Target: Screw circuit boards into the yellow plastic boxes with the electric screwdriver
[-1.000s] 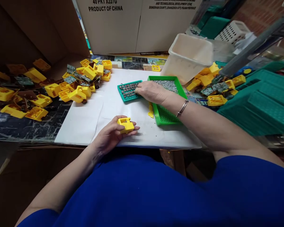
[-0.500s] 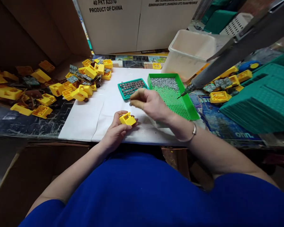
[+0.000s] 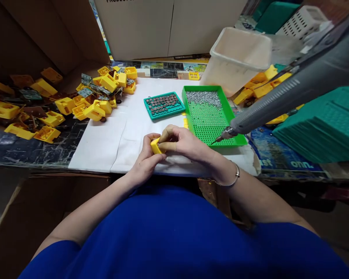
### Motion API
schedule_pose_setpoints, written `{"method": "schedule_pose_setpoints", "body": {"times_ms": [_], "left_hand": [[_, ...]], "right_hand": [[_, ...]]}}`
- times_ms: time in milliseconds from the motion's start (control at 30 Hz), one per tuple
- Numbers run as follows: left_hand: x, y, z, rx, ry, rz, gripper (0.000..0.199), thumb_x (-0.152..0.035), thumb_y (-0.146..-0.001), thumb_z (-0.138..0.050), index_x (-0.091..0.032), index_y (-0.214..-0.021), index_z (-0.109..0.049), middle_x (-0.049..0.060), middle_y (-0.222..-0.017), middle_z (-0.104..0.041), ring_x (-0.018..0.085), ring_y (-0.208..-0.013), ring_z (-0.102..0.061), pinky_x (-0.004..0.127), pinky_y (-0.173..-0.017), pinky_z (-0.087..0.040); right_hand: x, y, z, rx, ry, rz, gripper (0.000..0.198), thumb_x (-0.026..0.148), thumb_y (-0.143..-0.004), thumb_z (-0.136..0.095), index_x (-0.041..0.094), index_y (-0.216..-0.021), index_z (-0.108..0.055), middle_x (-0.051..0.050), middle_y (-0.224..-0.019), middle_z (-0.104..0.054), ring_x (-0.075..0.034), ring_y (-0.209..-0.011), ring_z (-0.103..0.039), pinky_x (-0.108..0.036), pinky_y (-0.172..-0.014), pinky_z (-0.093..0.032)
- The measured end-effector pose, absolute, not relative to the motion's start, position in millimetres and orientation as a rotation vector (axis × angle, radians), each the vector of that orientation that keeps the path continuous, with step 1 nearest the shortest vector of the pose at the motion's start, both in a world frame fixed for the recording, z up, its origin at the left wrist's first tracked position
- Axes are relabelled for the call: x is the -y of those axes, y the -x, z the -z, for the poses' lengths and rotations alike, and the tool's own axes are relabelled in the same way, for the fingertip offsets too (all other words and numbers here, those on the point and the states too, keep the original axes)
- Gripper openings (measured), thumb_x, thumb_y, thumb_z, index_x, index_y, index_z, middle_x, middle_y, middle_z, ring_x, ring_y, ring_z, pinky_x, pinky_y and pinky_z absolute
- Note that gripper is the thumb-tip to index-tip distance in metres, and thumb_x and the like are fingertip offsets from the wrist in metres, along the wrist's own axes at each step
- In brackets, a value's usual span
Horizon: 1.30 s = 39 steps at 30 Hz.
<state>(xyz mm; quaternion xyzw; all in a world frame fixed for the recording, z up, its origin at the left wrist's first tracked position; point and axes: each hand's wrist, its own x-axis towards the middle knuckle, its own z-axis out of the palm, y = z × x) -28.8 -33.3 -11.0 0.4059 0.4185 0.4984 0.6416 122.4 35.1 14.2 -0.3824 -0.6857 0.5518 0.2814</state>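
My left hand (image 3: 145, 159) is closed around a small yellow plastic casing (image 3: 156, 146), held just above the white sheet. The thumb lies along its near side. My right hand (image 3: 186, 145) meets it from the right, thumb and forefinger pinched at the casing's edge; whatever is between those fingertips is hidden. Yellowish covers wrap the right thumb and forefinger. Beyond the hands lies a teal tray (image 3: 165, 113) with rows of small round dark metal parts. To its right stands a green perforated tray (image 3: 232, 116) with many small silver screws (image 3: 203, 97) at its far end.
A power screwdriver (image 3: 258, 110) slants in from the upper right, its bit over the green tray. Yellow casings with circuit boards (image 3: 109, 83) pile up at left. A whitish bin (image 3: 229, 73), stacked teal trays (image 3: 317, 124) and a large carton (image 3: 139, 31) stand around.
My right hand has come from beside the teal tray, with a small dark round part at its fingertips, down to the casing. The casing has turned in my left hand. The view has shifted slightly.
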Motion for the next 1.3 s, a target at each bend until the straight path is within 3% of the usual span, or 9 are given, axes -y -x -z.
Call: {"method": "schedule_pose_setpoints", "body": {"times_ms": [167,333,433,567,667,767,900,1100,1300], "left_hand": [[29.8,28.8,7.4,-0.942,-0.821,-1.130,0.042,-0.022,-0.072,-0.068,-0.023,-0.109,-0.049,-0.001,-0.101,-0.061,0.016,-0.093,-0.058,0.031,-0.086,-0.045],[25.8,27.8,-0.7,-0.903,-0.635,-1.053,0.027,-0.030,-0.076,-0.062,-0.017,-0.097,-0.051,0.007,-0.087,-0.071,0.026,-0.081,-0.071,0.042,-0.073,-0.055],[25.5,28.9,-0.8,-0.903,-0.645,-1.075,0.025,-0.027,-0.075,-0.062,-0.016,-0.095,-0.052,0.008,-0.086,-0.072,0.026,-0.080,-0.072,0.041,-0.070,-0.056],[26.1,30.4,2.5,-0.896,-0.642,-1.124,0.026,-0.029,-0.076,-0.064,-0.017,-0.097,-0.051,0.006,-0.090,-0.071,0.024,-0.085,-0.072,0.043,-0.077,-0.057],[26.6,30.6,3.9,-0.882,-0.615,-1.161,0.031,-0.026,-0.074,-0.067,-0.019,-0.099,-0.050,0.003,-0.093,-0.068,0.022,-0.089,-0.071,0.045,-0.086,-0.055],[27.4,29.4,3.9,-0.879,-0.596,-1.196,0.037,-0.020,-0.069,-0.068,-0.020,-0.100,-0.048,0.000,-0.097,-0.064,0.021,-0.096,-0.069,0.045,-0.095,-0.051],[28.8,27.4,6.3,-0.855,-0.650,-1.226,0.041,-0.018,-0.068,-0.067,-0.023,-0.102,-0.045,-0.002,-0.101,-0.060,0.018,-0.099,-0.064,0.041,-0.098,-0.048],[31.1,30.5,22.3,-0.967,-0.884,-1.246,0.046,-0.020,-0.075,-0.066,-0.028,-0.115,-0.043,-0.002,-0.107,-0.052,0.013,-0.092,-0.052,0.027,-0.086,-0.042],[34.2,32.1,23.5,-1.111,-1.146,-1.225,0.038,-0.021,-0.079,-0.063,-0.023,-0.113,-0.045,0.001,-0.104,-0.051,0.017,-0.094,-0.048,0.029,-0.088,-0.038]], "right_hand": [[-48.1,-128.1,-24.4,2.012,1.029,-1.428,0.018,0.029,-0.072,-0.074,0.018,-0.074,-0.060,0.000,-0.077,-0.063,-0.014,-0.071,-0.057,-0.031,-0.067,-0.048],[-106.5,-138.4,-32.4,2.285,1.307,-0.289,0.011,0.017,-0.087,-0.058,0.017,-0.080,-0.066,-0.010,-0.094,-0.065,-0.028,-0.101,-0.055,-0.049,-0.090,-0.043],[-149.8,-140.2,-26.0,2.391,1.430,0.018,0.021,0.010,-0.088,-0.055,0.013,-0.068,-0.060,-0.013,-0.085,-0.064,-0.031,-0.108,-0.050,-0.058,-0.097,-0.034],[-177.0,-136.0,-18.1,2.435,1.446,0.008,0.034,0.013,-0.094,-0.049,0.012,-0.061,-0.054,-0.013,-0.078,-0.063,-0.026,-0.109,-0.049,-0.052,-0.099,-0.032],[-161.5,-131.8,-24.1,2.418,1.461,-0.038,0.028,0.016,-0.091,-0.054,0.010,-0.065,-0.059,-0.013,-0.083,-0.065,-0.027,-0.111,-0.050,-0.051,-0.101,-0.032],[-120.5,-129.5,-34.9,2.382,1.347,-0.417,0.009,0.020,-0.083,-0.067,0.013,-0.077,-0.068,-0.009,-0.088,-0.068,-0.025,-0.099,-0.057,-0.047,-0.093,-0.043],[-66.1,-129.6,-36.3,2.289,0.941,-0.975,0.010,0.026,-0.087,-0.065,0.019,-0.083,-0.070,-0.003,-0.089,-0.070,-0.017,-0.084,-0.062,-0.034,-0.081,-0.048],[-43.1,-126.7,-21.0,2.406,0.839,-0.779,0.012,0.026,-0.088,-0.065,0.020,-0.078,-0.068,-0.003,-0.084,-0.066,-0.018,-0.083,-0.056,-0.035,-0.083,-0.041],[-32.6,-122.2,-24.9,2.446,0.986,-0.635,0.010,0.026,-0.087,-0.066,0.018,-0.081,-0.064,-0.006,-0.086,-0.064,-0.021,-0.086,-0.054,-0.037,-0.084,-0.039]]}}
